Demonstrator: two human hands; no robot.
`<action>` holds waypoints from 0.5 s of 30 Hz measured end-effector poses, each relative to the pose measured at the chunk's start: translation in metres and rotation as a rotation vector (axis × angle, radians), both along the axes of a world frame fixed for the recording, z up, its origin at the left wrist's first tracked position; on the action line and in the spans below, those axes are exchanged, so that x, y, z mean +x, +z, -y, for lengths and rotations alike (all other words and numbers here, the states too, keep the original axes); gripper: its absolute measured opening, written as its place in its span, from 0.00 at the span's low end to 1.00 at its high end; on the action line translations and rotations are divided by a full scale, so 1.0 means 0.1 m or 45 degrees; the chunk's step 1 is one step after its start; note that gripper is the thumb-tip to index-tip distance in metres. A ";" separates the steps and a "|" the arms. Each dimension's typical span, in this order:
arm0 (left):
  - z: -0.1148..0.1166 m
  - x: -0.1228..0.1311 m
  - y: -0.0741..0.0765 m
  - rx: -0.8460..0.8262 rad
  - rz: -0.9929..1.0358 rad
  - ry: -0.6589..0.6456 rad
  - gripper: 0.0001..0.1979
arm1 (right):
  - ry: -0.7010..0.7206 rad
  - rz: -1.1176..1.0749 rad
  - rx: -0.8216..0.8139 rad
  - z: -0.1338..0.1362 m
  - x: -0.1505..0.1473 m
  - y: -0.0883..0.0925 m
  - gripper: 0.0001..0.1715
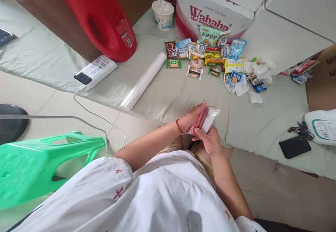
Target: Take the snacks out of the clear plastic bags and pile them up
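My left hand (191, 118), with a red string at the wrist, is closed round the far side of a red snack packet (200, 121). A white and clear plastic-wrapped packet (210, 120) lies against it, side by side. My right hand (212, 141) grips the near end of the two packets, its thumb pressed on top. Both hands are above my lap, at the front edge of the cloth-covered surface (168, 99). Beyond them lies a spread of small wrapped snacks, among them a yellow packet (234, 65) and a brown cocoa packet (172, 51).
A white plastic roll (144, 81) lies left of the snacks. Behind stand a Wahaha carton (189, 21), a paper cup (163, 16) and a red jug (105, 18). A power bank (97, 71) trails a cable. Right are a black wallet (295, 146) and white bottle (322, 127).
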State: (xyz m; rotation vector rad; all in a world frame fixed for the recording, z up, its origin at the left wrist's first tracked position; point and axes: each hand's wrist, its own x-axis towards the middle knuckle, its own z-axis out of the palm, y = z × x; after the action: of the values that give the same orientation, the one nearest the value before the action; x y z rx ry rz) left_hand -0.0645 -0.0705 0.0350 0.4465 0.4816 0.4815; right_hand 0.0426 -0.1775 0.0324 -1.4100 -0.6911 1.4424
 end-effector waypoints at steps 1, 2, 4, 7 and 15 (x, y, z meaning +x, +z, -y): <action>0.00 -0.02 -0.02 0.056 0.010 -0.102 0.34 | 0.019 -0.019 -0.008 0.03 0.00 0.00 0.27; -0.02 -0.04 -0.04 0.109 0.013 -0.186 0.35 | 0.037 -0.043 -0.002 0.05 0.01 0.00 0.26; -0.09 -0.09 -0.07 0.181 -0.018 -0.303 0.34 | 0.081 -0.119 0.021 0.11 0.03 0.01 0.22; -0.28 -0.14 -0.06 0.245 -0.115 -0.246 0.32 | 0.135 -0.232 0.028 0.17 0.05 0.04 0.22; -0.38 -0.10 0.11 0.214 0.315 0.071 0.33 | 0.129 -0.275 -0.062 0.08 -0.01 0.08 0.22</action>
State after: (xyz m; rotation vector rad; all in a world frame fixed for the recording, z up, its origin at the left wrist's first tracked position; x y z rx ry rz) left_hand -0.0745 -0.0328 0.0462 0.5277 0.2159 0.6249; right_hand 0.0414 -0.1856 0.0407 -1.2471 -0.6000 1.6722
